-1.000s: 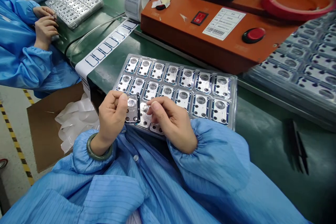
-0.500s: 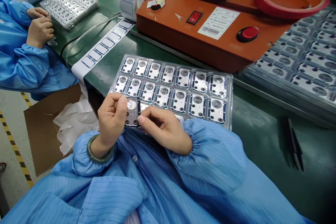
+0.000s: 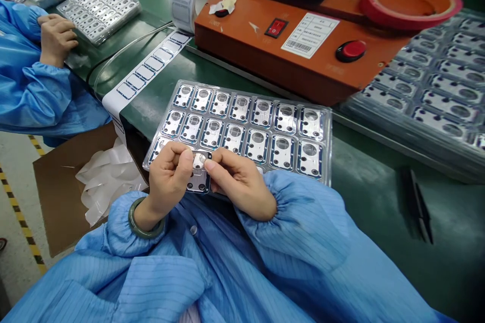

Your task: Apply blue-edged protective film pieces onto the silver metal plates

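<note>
Head view: tray (image 3: 328, 141) holds plates (image 3: 257, 144); fingers (image 3: 187, 161) pinch plate (image 3: 199, 180).

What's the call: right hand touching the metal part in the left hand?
Touching. Head view: thumb tip of the right hand lies on the top corner of the metal part; the left hand pinches its other side.

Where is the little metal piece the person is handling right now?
In the head view the small metal plate sits low, left of centre, pinched between the left hand and right hand over the near edge of the clear tray.
</note>
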Available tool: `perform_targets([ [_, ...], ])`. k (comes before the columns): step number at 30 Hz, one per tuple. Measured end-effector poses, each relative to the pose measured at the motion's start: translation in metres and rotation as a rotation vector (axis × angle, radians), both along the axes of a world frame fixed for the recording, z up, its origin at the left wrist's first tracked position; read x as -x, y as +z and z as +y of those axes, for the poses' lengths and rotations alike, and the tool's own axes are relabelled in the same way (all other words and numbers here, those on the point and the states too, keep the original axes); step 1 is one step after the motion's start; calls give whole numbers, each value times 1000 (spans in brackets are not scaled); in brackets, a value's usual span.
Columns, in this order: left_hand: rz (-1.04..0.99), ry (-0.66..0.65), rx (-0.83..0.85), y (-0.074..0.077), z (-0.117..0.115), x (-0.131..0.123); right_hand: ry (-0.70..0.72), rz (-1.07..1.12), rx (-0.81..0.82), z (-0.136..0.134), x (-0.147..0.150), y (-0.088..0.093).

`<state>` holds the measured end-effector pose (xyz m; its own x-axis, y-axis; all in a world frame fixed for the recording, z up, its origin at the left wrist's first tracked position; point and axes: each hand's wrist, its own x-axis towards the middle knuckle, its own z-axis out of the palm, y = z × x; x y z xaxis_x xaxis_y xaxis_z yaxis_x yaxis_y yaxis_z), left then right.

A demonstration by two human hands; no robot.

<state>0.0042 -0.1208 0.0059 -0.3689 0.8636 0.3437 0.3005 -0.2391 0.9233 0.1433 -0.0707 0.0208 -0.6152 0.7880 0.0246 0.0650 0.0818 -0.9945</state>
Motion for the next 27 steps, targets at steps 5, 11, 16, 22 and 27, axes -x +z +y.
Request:
perform_targets([
  [5,9,-45,4,0,-1,-1,-27,65,42,0,-1,-3],
  [11,-32,-92,27,-1,-1,-2,-29,52,63,0,-2,-4],
  [16,27,-165,23,-5,-3,1,-49,18,22,2,-2,-1],
  [22,2,-126,85,-6,-3,0,-65,-16,14,2,-1,-1],
  [27,-39,40,52,-2,1,-2,22,-30,75,2,1,-1],
])
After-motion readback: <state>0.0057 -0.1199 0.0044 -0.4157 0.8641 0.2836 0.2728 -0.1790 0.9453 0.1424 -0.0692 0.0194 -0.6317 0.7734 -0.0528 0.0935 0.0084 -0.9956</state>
